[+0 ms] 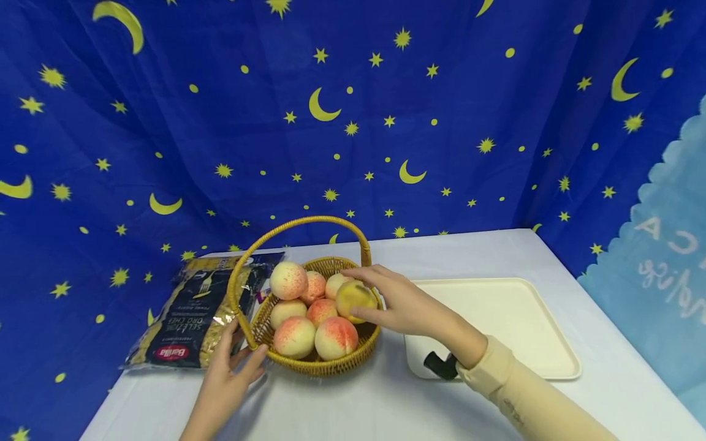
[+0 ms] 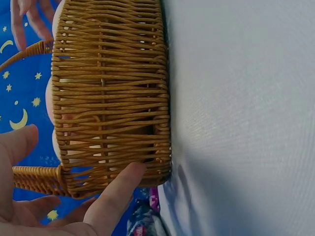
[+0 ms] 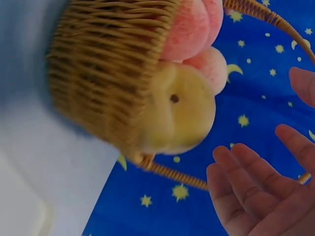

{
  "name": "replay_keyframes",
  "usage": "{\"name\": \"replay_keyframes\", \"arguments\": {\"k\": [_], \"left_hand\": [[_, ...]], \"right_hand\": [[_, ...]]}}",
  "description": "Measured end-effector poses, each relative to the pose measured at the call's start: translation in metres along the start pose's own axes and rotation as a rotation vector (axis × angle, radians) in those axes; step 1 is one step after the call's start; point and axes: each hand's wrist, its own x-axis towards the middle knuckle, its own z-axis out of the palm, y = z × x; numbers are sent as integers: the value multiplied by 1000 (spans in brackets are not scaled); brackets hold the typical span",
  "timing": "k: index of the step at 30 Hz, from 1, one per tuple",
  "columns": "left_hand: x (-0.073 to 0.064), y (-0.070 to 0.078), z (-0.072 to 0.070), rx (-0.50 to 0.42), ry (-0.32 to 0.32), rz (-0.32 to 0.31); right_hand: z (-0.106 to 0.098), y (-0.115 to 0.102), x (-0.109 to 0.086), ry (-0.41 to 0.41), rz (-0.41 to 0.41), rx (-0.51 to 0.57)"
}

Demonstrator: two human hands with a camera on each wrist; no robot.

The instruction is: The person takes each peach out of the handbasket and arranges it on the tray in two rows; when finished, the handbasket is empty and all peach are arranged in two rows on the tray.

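A wicker basket (image 1: 336,367) with a tall arched handle holds several peaches (image 1: 336,338) with red blush. At its right side lies a yellow fruit (image 1: 353,298), marked by a small dark spot in the right wrist view. My right hand (image 1: 397,300) is over that fruit with fingers spread; in the right wrist view a gap shows between the fingers and the yellow fruit (image 3: 189,113). Beside the left handle base, my left hand (image 1: 226,373) has its fingers extended. One fingertip (image 2: 135,169) appears at the basket's wall (image 2: 113,83) in the left wrist view; contact is unclear.
A cream tray (image 1: 529,331) lies on the white table to the right, partly behind my right forearm. Left of the basket are bags of pasta (image 1: 182,312). A blue curtain (image 1: 353,141) with yellow moons and stars hangs behind the table.
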Motion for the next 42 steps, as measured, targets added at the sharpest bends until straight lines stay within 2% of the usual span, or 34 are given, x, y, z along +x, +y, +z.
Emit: {"name": "replay_keyframes", "arguments": {"k": [6, 11, 16, 22, 25, 32, 39, 42], "left_hand": [[6, -3, 3, -24, -15, -2], [11, -6, 2, -149, -62, -2], [16, -7, 0, -232, -93, -58], [21, -5, 0, -254, -95, -114], [23, -5, 1, -271, -95, -129], [24, -5, 3, -335, -96, -171], [25, -8, 5, -346, -86, -164], [25, -9, 4, -343, -79, -166]], "right_hand": [[5, -4, 33, -86, -43, 94], [6, -4, 59, -164, -30, 177], [7, -7, 78, -235, 16, 208], [6, -10, 95, -292, 120, 378], [5, -11, 103, -305, 172, 420], [7, -14, 127, -345, 246, 444], [13, -17, 149, -387, 374, 392], [17, -17, 157, -410, 404, 430]]}}
